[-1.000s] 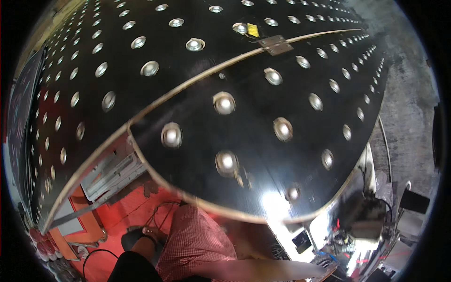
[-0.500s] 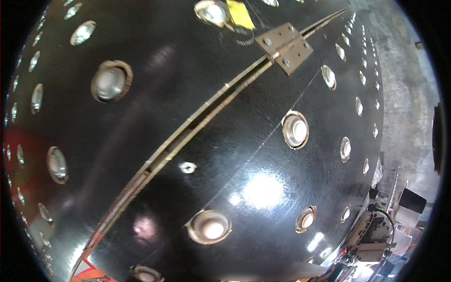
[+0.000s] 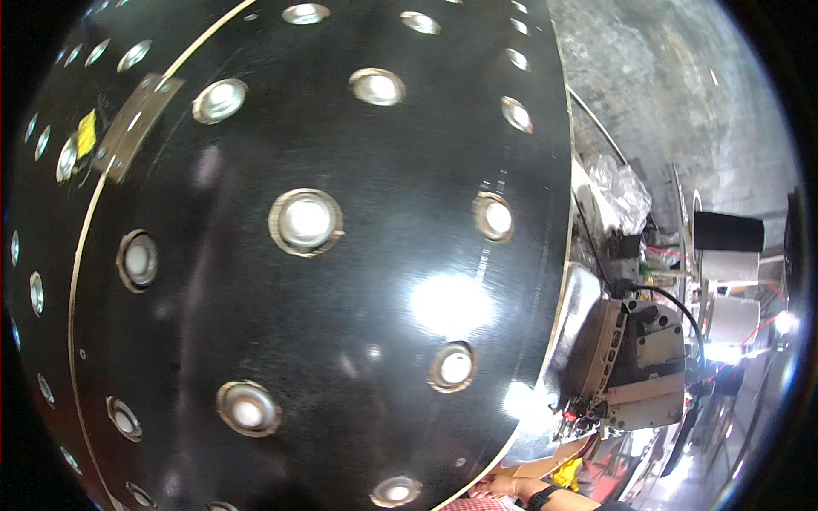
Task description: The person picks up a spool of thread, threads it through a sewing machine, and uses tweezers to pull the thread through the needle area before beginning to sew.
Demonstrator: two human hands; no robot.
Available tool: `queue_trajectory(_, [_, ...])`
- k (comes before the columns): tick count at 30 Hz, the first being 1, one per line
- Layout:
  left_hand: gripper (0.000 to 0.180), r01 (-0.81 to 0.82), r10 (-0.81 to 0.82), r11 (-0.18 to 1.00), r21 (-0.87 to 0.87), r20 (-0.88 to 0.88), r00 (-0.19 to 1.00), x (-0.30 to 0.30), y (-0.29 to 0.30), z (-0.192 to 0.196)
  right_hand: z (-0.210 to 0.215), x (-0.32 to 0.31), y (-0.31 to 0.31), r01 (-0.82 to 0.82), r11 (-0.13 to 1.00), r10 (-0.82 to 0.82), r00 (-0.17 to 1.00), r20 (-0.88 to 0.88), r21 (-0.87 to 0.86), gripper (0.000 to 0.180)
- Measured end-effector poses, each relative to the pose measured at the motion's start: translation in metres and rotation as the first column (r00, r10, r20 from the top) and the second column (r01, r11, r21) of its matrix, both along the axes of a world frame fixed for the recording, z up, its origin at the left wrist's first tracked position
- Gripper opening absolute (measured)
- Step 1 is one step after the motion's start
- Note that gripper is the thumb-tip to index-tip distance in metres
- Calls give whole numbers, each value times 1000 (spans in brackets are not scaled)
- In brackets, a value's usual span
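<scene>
Worktop (image 3: 409, 170): glossy black, with whitish glare; edging (image 3: 205, 37) pale tan. Round metal fittings (image 3: 305, 220): silver, ringed in tan, repeating in rows like large dots. Hinge (image 3: 136, 128): dull grey-brown. Tag (image 3: 87, 133) toward the worktop's left edge: bright yellow. Cloth (image 3: 477, 504) at the near edge: red-and-white check. Wristband (image 3: 542, 496): black. Sewing machine (image 3: 643, 366) beyond the right edge: beige-grey, partly dark. Concrete surface (image 3: 656, 77): mottled grey.

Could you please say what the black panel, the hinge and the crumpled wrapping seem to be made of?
The black panel looks like laminated wood, judging by its glossy glare and pale edges. The hinge seems metal, brownish with a dull sheen. The crumpled wrapping is probably thin clear plastic, given its shiny, translucent wrinkles.
</scene>
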State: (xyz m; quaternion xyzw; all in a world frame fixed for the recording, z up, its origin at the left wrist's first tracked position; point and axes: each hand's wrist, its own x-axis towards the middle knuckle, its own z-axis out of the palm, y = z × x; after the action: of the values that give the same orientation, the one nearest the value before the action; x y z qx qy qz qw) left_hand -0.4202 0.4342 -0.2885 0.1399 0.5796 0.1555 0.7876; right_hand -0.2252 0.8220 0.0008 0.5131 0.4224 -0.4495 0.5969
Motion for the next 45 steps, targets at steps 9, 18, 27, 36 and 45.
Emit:
queue_trajectory(9, [44,-126,119,989,-83,-81,990,-49,-39,0,-82,42,-54,-13,997,-11,955,-296,-79,51])
queue_trajectory(18, [42,-316,298,946,-68,-194,934,-52,-118,34,-122,47,-89,83,986,37,742,-669,147,41])
queue_trajectory(27, [36,-676,635,736,-28,-318,704,-56,-197,132,1,2,-98,279,827,185,684,-706,488,37])
queue_trajectory(36, [34,-390,792,284,876,15,610,-95,-31,402,92,-51,-81,487,665,610,82,-788,566,16])
queue_trajectory(45, [30,-85,874,235,968,-173,454,-151,166,512,111,-154,-70,803,549,669,-255,-698,233,9])
